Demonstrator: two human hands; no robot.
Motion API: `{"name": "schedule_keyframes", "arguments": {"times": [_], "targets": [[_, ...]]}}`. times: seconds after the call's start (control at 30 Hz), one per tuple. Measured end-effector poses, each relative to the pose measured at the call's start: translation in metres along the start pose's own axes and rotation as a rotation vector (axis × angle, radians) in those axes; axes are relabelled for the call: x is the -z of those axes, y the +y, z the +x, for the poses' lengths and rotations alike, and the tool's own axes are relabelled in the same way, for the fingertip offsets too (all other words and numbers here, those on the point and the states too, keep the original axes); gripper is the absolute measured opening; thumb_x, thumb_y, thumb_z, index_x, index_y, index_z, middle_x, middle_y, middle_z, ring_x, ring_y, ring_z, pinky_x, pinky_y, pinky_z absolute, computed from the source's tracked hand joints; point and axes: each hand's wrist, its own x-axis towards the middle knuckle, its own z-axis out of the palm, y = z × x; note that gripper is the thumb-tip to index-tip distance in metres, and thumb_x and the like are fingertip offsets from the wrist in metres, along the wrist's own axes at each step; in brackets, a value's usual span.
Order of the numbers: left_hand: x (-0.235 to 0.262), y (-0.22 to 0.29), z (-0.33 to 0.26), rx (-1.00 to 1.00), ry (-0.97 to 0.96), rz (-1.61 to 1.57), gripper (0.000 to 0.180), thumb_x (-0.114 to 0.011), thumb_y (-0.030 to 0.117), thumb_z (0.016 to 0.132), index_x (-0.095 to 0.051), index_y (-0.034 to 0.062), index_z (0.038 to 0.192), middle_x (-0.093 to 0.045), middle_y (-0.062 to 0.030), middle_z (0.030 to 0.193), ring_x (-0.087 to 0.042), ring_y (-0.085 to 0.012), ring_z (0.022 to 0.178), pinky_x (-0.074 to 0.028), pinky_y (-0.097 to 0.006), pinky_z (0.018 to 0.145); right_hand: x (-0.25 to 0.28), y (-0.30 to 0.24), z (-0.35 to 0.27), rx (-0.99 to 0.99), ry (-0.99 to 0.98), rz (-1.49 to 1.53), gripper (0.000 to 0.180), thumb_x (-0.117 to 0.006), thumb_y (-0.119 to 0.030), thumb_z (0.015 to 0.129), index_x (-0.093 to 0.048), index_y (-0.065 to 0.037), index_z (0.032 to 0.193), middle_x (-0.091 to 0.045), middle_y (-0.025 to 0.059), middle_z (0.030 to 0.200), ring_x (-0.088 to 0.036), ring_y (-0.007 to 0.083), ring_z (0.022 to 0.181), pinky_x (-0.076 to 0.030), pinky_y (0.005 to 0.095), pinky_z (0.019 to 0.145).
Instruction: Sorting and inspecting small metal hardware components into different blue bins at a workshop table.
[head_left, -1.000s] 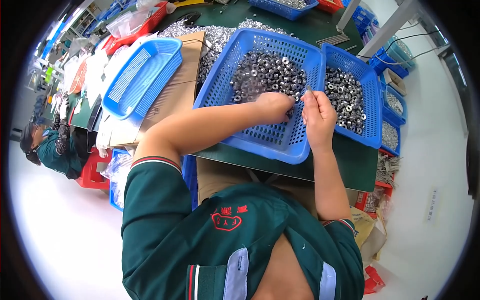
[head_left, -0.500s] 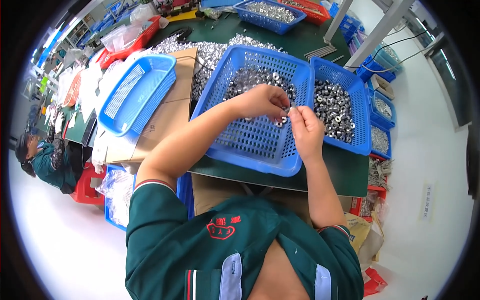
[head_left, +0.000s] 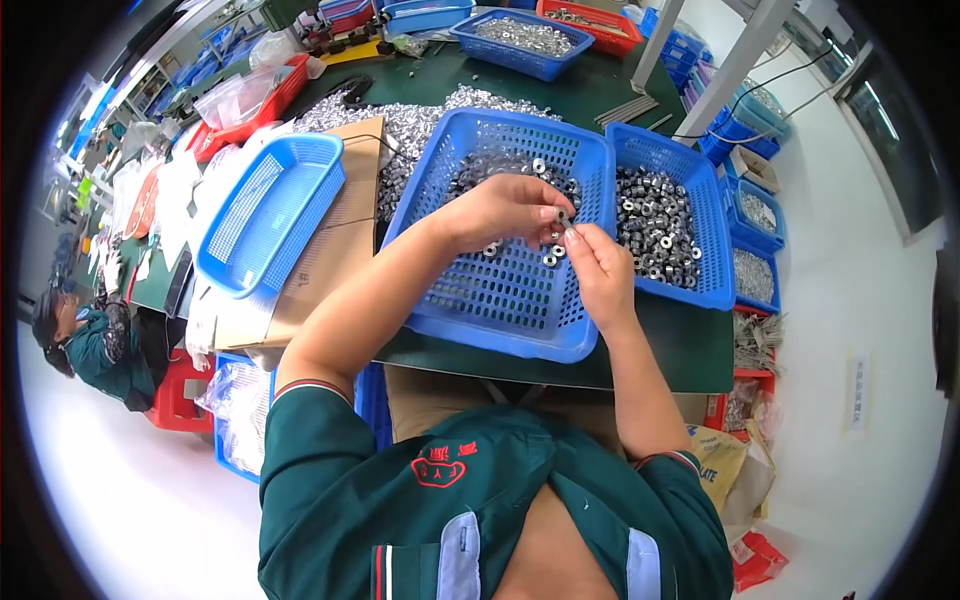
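Over the middle blue basket point(head_left: 510, 340), my left hand point(head_left: 500, 212) has its thumb and fingers pinched round a small metal ring point(head_left: 562, 216). My right hand point(head_left: 604, 275) comes in from the right, its thumb and forefinger closed at the same ring; whether they grip another small part there is hidden. Below the fingertips a few loose metal rings point(head_left: 551, 260) lie on the basket's slotted floor. A bigger heap of rings point(head_left: 480, 172) fills the far part of this basket, partly behind my left hand.
A blue basket of dark and silver rings point(head_left: 657, 232) adjoins on the right. To the left, an empty light-blue basket point(head_left: 262, 262) rests on cardboard point(head_left: 325, 275). Silver parts point(head_left: 405, 128) are heaped behind. A grey metal post point(head_left: 715, 85) rises at right. A seated person point(head_left: 95, 335) is far left.
Both hands have shifted slightly left, still together at the small ring. The view has moved a little, so the baskets sit somewhat lower and the right one further left.
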Motion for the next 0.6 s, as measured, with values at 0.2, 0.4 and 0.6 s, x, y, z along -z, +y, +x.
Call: {"name": "schedule_keyframes", "arguments": {"times": [0.2, 0.4, 0.6], "targets": [[0.0021, -0.0008, 0.0001, -0.013, 0.03, 0.16, 0.023, -0.059, 0.017, 0.094, -0.063, -0.0027, 0.105, -0.06, -0.0013, 0.079, -0.053, -0.0076, 0.067, -0.043, -0.022, 0.06, -0.0015, 0.0047, -0.0006, 0.021, -0.046, -0.121, 0.017, -0.058, -0.017, 0.092, -0.061, -0.002, 0.086, -0.06, 0.0113, 0.065, -0.057, 0.0202, 0.055, -0.043, 0.0321, 0.053], [0.0016, 0.0017, -0.0022, 0.079, 0.071, 0.286, 0.025, -0.065, 0.024, 0.091, -0.063, -0.0008, 0.09, -0.056, -0.0008, 0.068, -0.047, -0.0079, 0.054, -0.037, -0.022, 0.049, -0.0048, 0.0047, -0.0015, 0.13, -0.028, -0.323, 0.017, -0.059, -0.016, 0.09, -0.055, -0.003, 0.08, -0.061, 0.014, 0.068, -0.06, 0.0334, 0.061, -0.044, 0.0414, 0.053], [-0.0002, -0.0036, -0.0004, 0.257, 0.159, 0.067, 0.024, -0.065, 0.026, 0.091, -0.06, 0.0051, 0.08, -0.053, -0.0002, 0.063, -0.045, -0.0071, 0.05, -0.033, -0.021, 0.043, -0.0068, 0.0001, -0.0023, 0.416, 0.011, -0.626, 0.016, -0.061, -0.011, 0.086, -0.051, -0.005, 0.074, -0.057, 0.0121, 0.062, -0.059, 0.0315, 0.058, -0.045, 0.0415, 0.052]]}}
